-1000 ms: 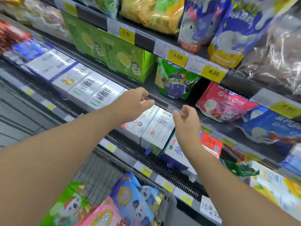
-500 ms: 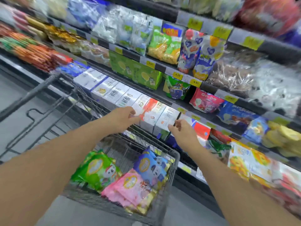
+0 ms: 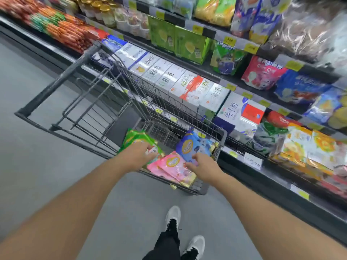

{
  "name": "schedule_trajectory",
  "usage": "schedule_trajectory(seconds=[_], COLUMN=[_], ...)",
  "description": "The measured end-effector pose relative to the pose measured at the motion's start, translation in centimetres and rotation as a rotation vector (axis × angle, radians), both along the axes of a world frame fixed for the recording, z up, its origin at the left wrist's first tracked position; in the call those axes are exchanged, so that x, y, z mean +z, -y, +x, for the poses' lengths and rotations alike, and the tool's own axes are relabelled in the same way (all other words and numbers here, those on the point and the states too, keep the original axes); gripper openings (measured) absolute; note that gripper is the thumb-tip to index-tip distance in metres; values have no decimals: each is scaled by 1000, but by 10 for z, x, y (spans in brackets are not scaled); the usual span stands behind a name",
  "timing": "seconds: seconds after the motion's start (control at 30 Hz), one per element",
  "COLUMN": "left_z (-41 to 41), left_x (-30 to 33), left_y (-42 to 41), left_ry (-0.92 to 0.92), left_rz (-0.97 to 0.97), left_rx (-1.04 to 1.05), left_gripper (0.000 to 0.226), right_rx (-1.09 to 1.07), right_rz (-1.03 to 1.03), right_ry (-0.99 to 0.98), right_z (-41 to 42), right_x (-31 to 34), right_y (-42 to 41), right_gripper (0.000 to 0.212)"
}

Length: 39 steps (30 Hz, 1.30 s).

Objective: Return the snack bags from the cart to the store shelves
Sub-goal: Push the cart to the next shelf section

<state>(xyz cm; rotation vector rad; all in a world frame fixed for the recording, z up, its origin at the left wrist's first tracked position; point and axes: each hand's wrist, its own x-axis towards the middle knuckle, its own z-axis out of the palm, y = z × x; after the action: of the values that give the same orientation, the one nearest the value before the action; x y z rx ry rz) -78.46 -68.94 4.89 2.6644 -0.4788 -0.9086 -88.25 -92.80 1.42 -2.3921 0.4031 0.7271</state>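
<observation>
A grey wire cart stands beside the store shelves. In its basket lie green snack bags at the left, pink bags in the middle and a blue bag leaning at the right. My left hand reaches into the basket with its fingers lying on the green bags. My right hand hovers over the pink bags, its fingertips at the lower edge of the blue bag. Neither hand is closed round a bag.
White milk cartons fill the shelf just behind the cart. Green, pink and blue snack bags stand on the shelf above. The cart handle juts left over the grey floor. My shoes are below.
Both hands have come down from the shelf edge into the cart basket. The view has pulled back and tilted down, so the whole cart and my feet now show.
</observation>
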Motion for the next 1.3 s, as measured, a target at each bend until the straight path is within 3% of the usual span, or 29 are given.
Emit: schedule_trajectory(seconds=[0.17,0.33,0.43,0.57,0.8,1.03,1.3], left_z=[-7,28,55,87,107,93,24], left_x=[-42,-82,-96,-105,-125,-130,-125], left_y=[-59,-110,-124,-142,-147,-137,-81], left_ry=[158,142,61,-37,-121,-147,-175], left_rz=[287,443,395,385,315,237,216], left_rx=[-251,-446,-497,-586,-665,-668,-722], left_gripper=[52,62,61,66,91,80,70], right_rx=[83,101,62,49,58,54,33], right_rz=[17,-10,-11,-17,-15,-71,-106], right_ry=[-135,-232,-270,-292,-263,-216,-162], right_z=[-22,-14,0,12,10,-15,-90], right_x=[-51,-85,-99,-114,-123,-122,-123], right_y=[-50,-95,-116,-131,-125,-116,-68], right_gripper=[65,72,63,69,65,63,64])
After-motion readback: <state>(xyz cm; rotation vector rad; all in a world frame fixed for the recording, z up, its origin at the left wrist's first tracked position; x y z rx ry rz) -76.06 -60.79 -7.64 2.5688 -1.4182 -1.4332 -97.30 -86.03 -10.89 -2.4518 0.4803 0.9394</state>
